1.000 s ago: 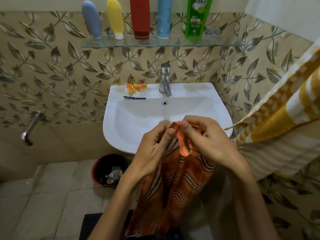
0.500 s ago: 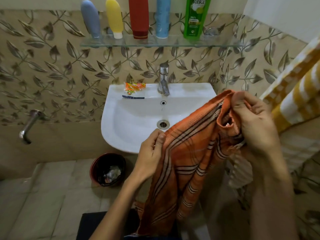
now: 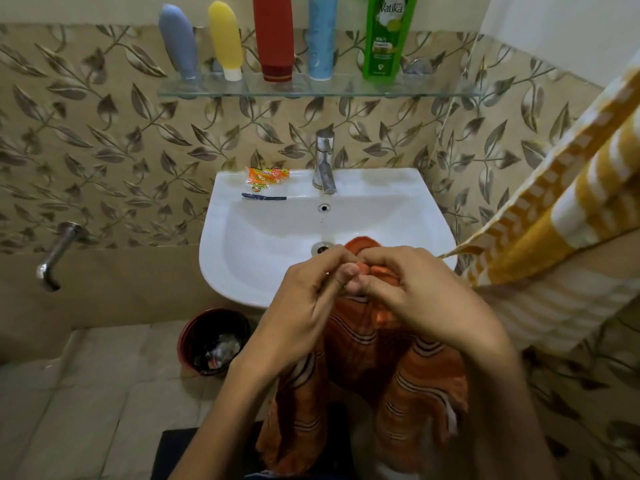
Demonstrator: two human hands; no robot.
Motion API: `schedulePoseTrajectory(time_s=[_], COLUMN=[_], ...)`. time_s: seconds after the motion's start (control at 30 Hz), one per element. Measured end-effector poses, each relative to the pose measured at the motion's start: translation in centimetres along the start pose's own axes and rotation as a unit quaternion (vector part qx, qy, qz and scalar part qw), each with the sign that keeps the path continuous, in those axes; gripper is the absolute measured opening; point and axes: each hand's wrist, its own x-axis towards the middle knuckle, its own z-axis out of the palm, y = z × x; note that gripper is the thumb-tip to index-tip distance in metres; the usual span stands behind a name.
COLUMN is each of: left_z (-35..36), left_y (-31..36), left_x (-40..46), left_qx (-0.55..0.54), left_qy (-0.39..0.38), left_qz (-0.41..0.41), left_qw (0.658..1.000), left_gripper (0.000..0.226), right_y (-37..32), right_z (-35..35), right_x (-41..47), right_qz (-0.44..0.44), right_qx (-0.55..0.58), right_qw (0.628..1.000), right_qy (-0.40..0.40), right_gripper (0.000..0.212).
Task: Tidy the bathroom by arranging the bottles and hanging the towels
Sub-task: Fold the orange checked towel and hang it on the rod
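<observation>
While both hands meet over the front rim of the white ceramic basin [image 3: 242, 244], I see the left hand [image 3: 304, 306] and right hand [image 3: 415, 299] pinching the top edge of the orange striped cloth towel [image 3: 408, 375] with curled fingertips; it hangs below them. Five plastic bottles [image 3: 273, 39] stand on the glass shelf [image 3: 433, 91].

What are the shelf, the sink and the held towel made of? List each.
Shelf: clear glass, see-through with a greenish edge.
Sink: glossy white, probably glazed ceramic.
Orange towel: soft woven cloth, likely cotton; it drapes in folds from both hands' grip.
</observation>
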Motion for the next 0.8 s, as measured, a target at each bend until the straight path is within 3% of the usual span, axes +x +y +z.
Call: schedulePoseTrajectory(time_s=[0.1, 0.2, 0.33, 0.5, 0.6, 0.63, 0.7, 0.8], left_z=[0.1, 0.1, -0.5, -1.4, -1.4, -1.4, -1.5, -1.6], left_y=[0.0, -0.3, -0.8, -1.0, -0.8, -0.6, -0.2, 0.7], left_x=[-0.2, -0.3, -0.8, -1.1, -1.2, -1.3, -1.3, -1.3], left_qx=[-0.035, -0.077, -0.087, -0.058, -0.034, -0.024, -0.006, 0.023], left_qy=[0.003, -0.009, -0.021, -0.025, -0.012, -0.011, -0.019, -0.032], left_qz=[-0.029, -0.044, -0.062, -0.076, -0.074, -0.072, -0.064, -0.041], left_qw=[0.999, 0.996, 0.994, 0.995, 0.997, 0.997, 0.998, 0.998], left_gripper=[0.047, 0.051, 0.051, 0.038, 0.032, 0.03, 0.026, 0.027], right_y=[0.0, -0.2, 0.2, 1.6, 2.3, 2.5, 2.2, 0.1], right_z=[0.0, -0.1, -1.4, -2.4, -2.1, -2.2, -2.4, -1.9], right_x=[-0.1, -0.1, -0.3, -0.6, -0.6, -0.9, -1.8, -2.3], right_qz=[-0.012, -0.015, -0.002, 0.032, 0.09, 0.107, 0.12, 0.049], right_qx=[0.051, 0.136, 0.272, 0.245, 0.187, 0.163, 0.124, 0.064], right_qw=[0.996, 0.98, 0.917, 0.878, 0.903, 0.923, 0.96, 0.996], right_qy=[0.071, 0.146, 0.291, 0.41, 0.376, 0.333, 0.22, 0.042], right_gripper=[0.022, 0.012, 0.011, 0.018, 0.017, 0.013, 0.023, 0.04])
